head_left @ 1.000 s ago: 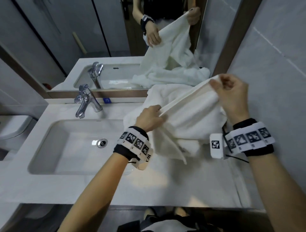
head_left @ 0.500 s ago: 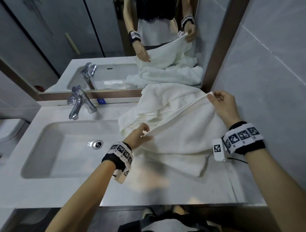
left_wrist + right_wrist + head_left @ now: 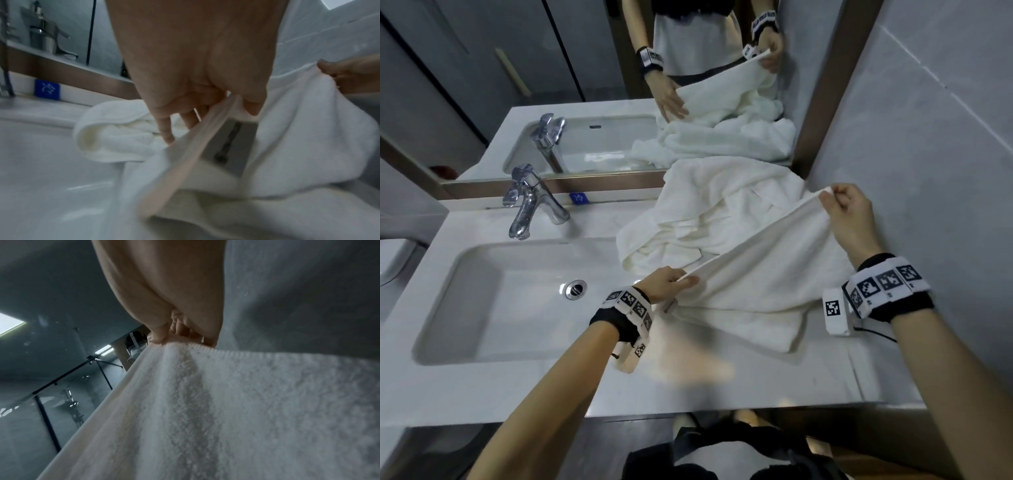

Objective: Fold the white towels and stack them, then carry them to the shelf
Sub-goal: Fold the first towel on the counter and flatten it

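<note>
A white towel (image 3: pixel 767 274) hangs stretched between my two hands above the counter, right of the sink. My left hand (image 3: pixel 671 282) pinches its near edge (image 3: pixel 216 120) between thumb and fingers. My right hand (image 3: pixel 839 205) pinches the far corner (image 3: pixel 185 344), raised near the tiled wall. The towel's lower part lies folded on the countertop (image 3: pixel 688 373). Behind it, a crumpled pile of white towels (image 3: pixel 709 212) sits against the mirror.
A white sink basin (image 3: pixel 517 298) with a chrome faucet (image 3: pixel 527 202) fills the counter's left half. The mirror (image 3: pixel 585 68) runs along the back, and a grey tiled wall (image 3: pixel 928 137) closes the right side. A toilet lid shows at far left.
Both hands have lowered the towel toward the counter and drawn it taut; the left hand moved nearer and down, the right hand stayed up by the wall. The head view has tilted down.
</note>
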The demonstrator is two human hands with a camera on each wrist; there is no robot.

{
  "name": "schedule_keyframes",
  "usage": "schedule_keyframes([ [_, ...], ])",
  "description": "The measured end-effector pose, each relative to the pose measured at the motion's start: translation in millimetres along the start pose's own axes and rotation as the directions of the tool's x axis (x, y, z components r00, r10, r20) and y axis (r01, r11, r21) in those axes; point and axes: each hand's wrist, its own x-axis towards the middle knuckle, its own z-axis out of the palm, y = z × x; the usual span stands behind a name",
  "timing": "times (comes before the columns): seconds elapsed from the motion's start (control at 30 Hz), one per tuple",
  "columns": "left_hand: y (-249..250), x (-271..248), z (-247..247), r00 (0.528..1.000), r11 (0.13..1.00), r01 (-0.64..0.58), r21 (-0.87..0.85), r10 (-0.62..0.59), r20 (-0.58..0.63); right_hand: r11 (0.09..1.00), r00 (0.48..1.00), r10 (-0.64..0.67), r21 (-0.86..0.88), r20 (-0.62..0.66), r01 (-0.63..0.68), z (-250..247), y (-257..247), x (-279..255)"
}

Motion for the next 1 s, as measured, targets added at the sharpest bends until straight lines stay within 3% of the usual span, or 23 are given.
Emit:
schedule_keyframes([
  [0.17,-13,-19,-36,0.960,0.984,-0.177,-0.009,0.171,-0.221,0.999,0.995,-0.042,0.020,-0.095,0.044,-5,-11,8],
  [0.33,-6,-25,-80,0.783,0.915,-0.339,0.218,0.402,-0.474,0.993,0.980,-0.103,0.038,-0.169,0.111,-4,-29,21],
  [0.43,-3,-22,-76,0.737,0.918,-0.329,0.222,0.397,-0.547,0.993,0.976,-0.112,0.024,-0.188,0.118,-1,-34,29],
  [0.6,-26,-7,-37,0.872,0.980,-0.197,0.034,0.191,-0.451,0.999,0.989,-0.018,-0.032,-0.145,0.014,10,-11,35],
  [0.77,-56,0,-7,0.922,0.967,-0.197,-0.164,0.126,-0.367,0.983,0.988,0.087,-0.151,-0.124,-0.106,8,15,40],
  [0.9,-72,3,8,0.945,0.960,-0.093,-0.265,0.001,-0.327,0.960,0.986,0.139,-0.231,-0.095,-0.158,3,23,40],
  [1.0,-69,2,16,0.951,0.991,-0.090,-0.100,0.056,-0.303,0.941,0.981,0.193,-0.279,-0.027,-0.193,0,29,32],
])
